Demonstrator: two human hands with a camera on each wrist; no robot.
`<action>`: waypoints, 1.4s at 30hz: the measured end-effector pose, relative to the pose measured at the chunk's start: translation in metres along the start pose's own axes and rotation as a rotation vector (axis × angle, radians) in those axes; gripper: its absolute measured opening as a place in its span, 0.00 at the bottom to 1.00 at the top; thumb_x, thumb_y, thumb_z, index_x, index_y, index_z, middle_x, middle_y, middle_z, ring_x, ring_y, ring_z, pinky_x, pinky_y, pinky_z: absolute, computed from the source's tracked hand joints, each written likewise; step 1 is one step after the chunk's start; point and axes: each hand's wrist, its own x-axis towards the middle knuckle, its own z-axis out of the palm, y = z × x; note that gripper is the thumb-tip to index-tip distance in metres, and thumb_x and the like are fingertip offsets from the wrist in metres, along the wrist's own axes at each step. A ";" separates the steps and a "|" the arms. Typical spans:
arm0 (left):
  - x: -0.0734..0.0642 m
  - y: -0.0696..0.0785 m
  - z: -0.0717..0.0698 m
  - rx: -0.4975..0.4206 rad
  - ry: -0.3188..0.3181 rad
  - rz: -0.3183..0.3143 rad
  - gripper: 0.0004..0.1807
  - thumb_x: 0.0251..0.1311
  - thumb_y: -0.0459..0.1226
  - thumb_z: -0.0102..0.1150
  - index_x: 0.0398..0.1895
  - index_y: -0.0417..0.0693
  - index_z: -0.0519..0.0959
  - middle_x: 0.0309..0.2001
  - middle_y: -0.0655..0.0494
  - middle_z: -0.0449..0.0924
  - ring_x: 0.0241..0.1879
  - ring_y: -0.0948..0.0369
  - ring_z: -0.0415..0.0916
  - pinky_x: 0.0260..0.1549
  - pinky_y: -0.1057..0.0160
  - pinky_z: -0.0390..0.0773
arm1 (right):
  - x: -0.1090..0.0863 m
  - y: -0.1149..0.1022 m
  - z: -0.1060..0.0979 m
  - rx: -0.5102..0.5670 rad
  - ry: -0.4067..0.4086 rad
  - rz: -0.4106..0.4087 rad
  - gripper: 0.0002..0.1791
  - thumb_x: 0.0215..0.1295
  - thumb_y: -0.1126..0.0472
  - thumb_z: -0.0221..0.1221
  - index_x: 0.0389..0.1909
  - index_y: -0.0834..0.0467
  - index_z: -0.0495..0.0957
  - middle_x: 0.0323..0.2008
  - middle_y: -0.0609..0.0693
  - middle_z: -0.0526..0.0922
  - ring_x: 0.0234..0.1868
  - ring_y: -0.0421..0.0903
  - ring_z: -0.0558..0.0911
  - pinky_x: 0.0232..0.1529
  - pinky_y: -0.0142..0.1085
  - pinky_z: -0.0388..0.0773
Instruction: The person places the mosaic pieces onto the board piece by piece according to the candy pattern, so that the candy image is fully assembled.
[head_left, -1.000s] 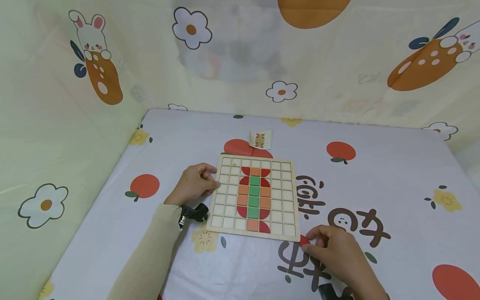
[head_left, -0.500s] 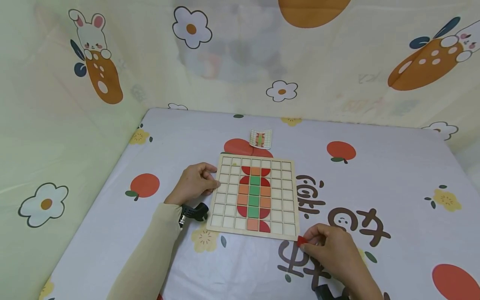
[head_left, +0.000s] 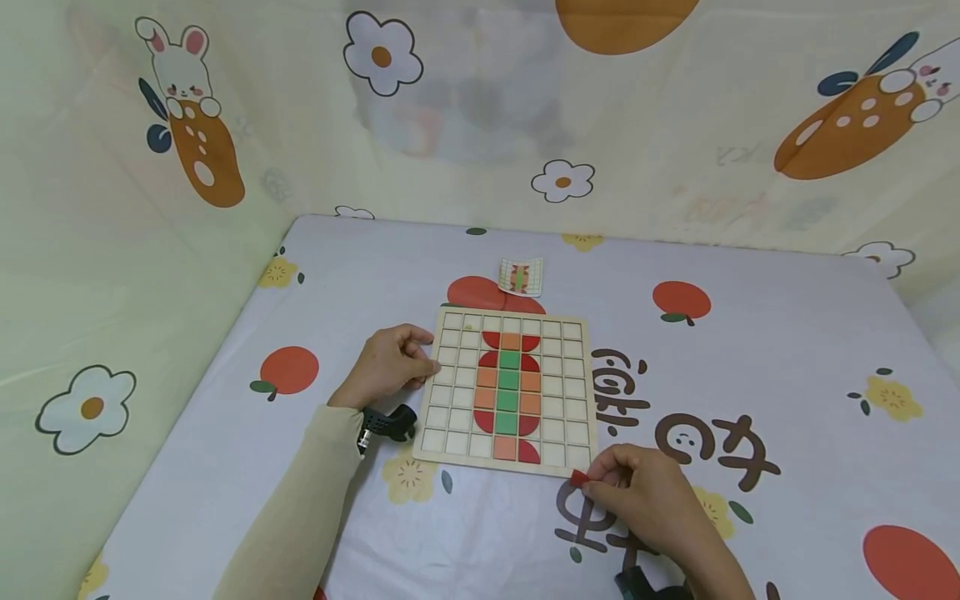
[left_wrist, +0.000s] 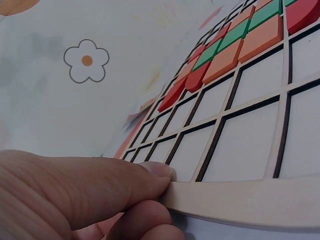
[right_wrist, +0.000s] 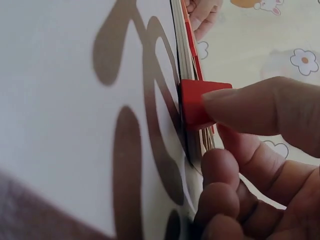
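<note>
A wooden grid board [head_left: 570, 400] lies on the table, with red, orange and green tiles [head_left: 507, 381] forming a figure down its middle columns. My left hand [head_left: 386, 362] holds the board's left edge; in the left wrist view the thumb [left_wrist: 157, 169] lies on the rim, fingers curled beside it. Between thumb and index finger, my right hand [head_left: 645, 492] pinches a small red tile [head_left: 579, 478] at the board's near right corner. The right wrist view shows this red tile [right_wrist: 197, 102] up close, its far side partly hidden by the thumb.
Behind the board lies a small pattern card [head_left: 521, 277] with a similar figure. A white cloth [head_left: 787, 333] printed with fruit, flowers and lettering covers the table. Printed curtains [head_left: 465, 100] stand at the back and left. A bit of red [head_left: 319, 594] shows at the bottom edge, beside the left sleeve.
My right hand has moved a little left along the board's near right corner, and the red tile in it has turned. The left hand stays on the board's edge.
</note>
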 end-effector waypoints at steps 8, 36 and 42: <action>0.000 -0.001 0.000 -0.005 0.002 -0.003 0.22 0.61 0.33 0.73 0.57 0.41 0.79 0.33 0.51 0.83 0.25 0.60 0.78 0.28 0.65 0.79 | 0.001 0.000 -0.003 0.057 -0.010 -0.009 0.05 0.56 0.67 0.73 0.29 0.57 0.86 0.21 0.47 0.81 0.23 0.43 0.76 0.22 0.32 0.72; 0.000 0.001 0.000 0.017 0.005 0.010 0.22 0.60 0.33 0.74 0.57 0.40 0.79 0.33 0.51 0.83 0.24 0.61 0.79 0.28 0.65 0.79 | -0.005 -0.048 0.038 -0.203 -0.152 -0.306 0.06 0.57 0.61 0.75 0.35 0.49 0.91 0.17 0.39 0.70 0.21 0.37 0.70 0.23 0.31 0.66; 0.000 0.003 -0.001 0.013 0.006 0.008 0.22 0.61 0.33 0.73 0.57 0.40 0.79 0.33 0.51 0.83 0.25 0.61 0.79 0.28 0.65 0.80 | -0.005 -0.052 0.044 -0.220 -0.183 -0.290 0.07 0.55 0.61 0.76 0.31 0.48 0.88 0.17 0.40 0.70 0.22 0.38 0.70 0.24 0.32 0.65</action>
